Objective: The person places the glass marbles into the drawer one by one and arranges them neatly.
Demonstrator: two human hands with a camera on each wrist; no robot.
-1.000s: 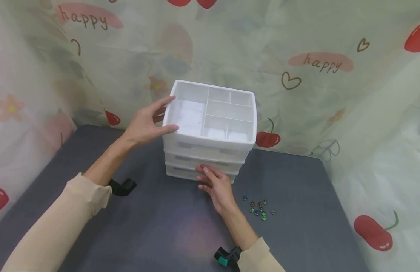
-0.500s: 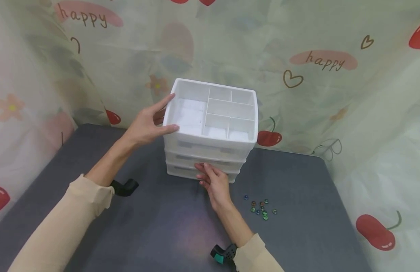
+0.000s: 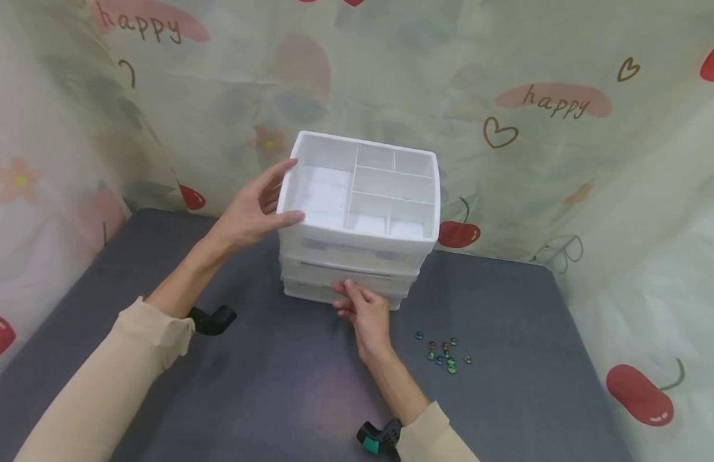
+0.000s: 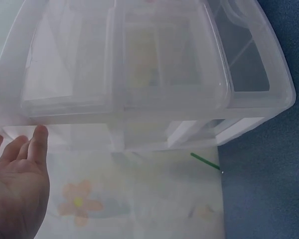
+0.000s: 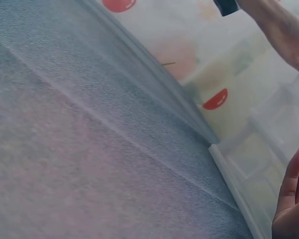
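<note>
A white plastic drawer unit (image 3: 357, 253) stands on the dark table, with a divided open tray (image 3: 324, 186) on top. My left hand (image 3: 244, 208) rests on the unit's left side. Its thumb and index fingertip lie on the top rim, spread apart. In the left wrist view, the fingers (image 4: 38, 144) touch the translucent side wall. My right hand (image 3: 365, 314) is at the front of the lower drawers, thumb and index finger bent together at a drawer's (image 3: 319, 271) front edge. The exact contact is partly hidden by the fingers. Only part of this hand (image 5: 294, 199) shows in the right wrist view.
Several small glassy beads (image 3: 446, 354) in green, blue and brown lie to the right of my right forearm. The grey table (image 3: 264, 398) is bordered behind by a printed curtain (image 3: 391, 77). Wrist cameras (image 3: 213, 319) are strapped to both wrists.
My left hand keeps its place on the rim. My right fingers draw closer together at the drawer front, and the middle drawer's front looks slightly farther out. The head view shifts a little.
</note>
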